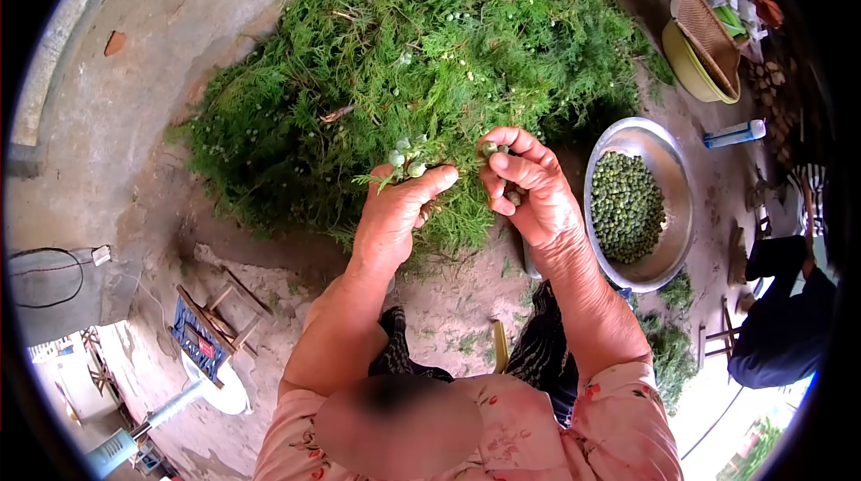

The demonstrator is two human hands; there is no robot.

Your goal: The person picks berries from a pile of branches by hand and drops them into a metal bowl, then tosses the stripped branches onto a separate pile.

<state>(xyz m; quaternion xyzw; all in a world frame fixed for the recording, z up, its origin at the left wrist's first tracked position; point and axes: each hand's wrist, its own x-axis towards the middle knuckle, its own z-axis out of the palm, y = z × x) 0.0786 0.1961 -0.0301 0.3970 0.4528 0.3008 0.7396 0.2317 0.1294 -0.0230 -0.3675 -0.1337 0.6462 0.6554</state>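
Observation:
My left hand point(384, 221) pinches a green evergreen sprig point(401, 155) that bears several pale, round cones. Close by on the right, my right hand point(543, 201) is curled around a few small green cones point(490, 149), one showing at the fingertips and others in the bent fingers. Beneath and beyond both hands spreads a large heap of leafy evergreen branches point(430, 60), dotted with similar cones. A metal basin point(679, 199) stands just right of my right forearm and holds many loose green cones point(623, 208).
A yellow tub point(695, 69) with a wicker basket point(700, 19) and cloths sits at the upper right. Near it lies a blue-and-white packet point(735, 134). Another person point(782, 338) sits at the right edge. A small stool point(202, 333) and a fan point(220, 387) are at the lower left.

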